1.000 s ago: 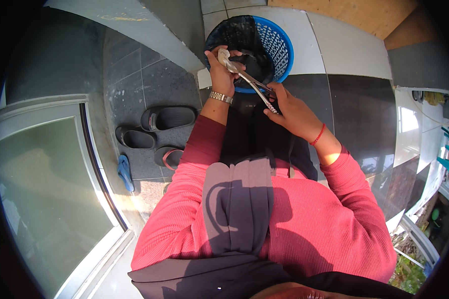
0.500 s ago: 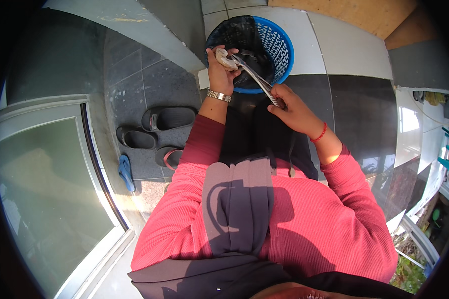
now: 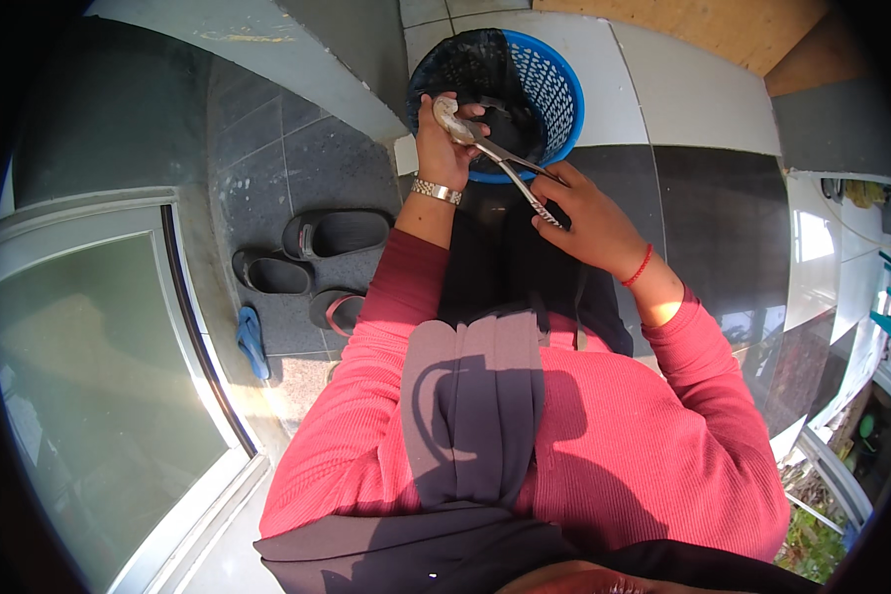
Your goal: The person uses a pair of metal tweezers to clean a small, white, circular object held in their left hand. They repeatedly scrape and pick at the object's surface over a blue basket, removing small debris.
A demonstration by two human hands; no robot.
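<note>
In the head view, the left hand (image 3: pixel 442 148) was raised over the near rim of a blue perforated basket (image 3: pixel 554 94), its fingers (image 3: pixel 470 111) curled tight around a small pale object (image 3: pixel 452 117), too small to identify for sure; it looked like a shell or a bit of seafood. The right hand (image 3: pixel 584 213) sat lower and nearer the body, fingers closed on the handles of a pair of metal scissors (image 3: pixel 510 166), whose blades ran up and left to meet the pale object right at the left hand's fingertips. Whether the blades had bitten in or only touched could not be told. The basket, lined dark inside, stood on a white-tiled ledge (image 3: pixel 663 79), just beyond both hands.

A judgement on doing the cut well: the left thumb and forefinger sat close to the blade tips, so the grip was best kept behind the cutting line, with the object turned to the scissors, not the scissors twisted. Short snips suited better than one long cut, and working over the basket let trimmings drop inside.

Several dark slippers (image 3: pixel 335 234) lay on the grey floor tiles to the left, well apart from the work.
</note>
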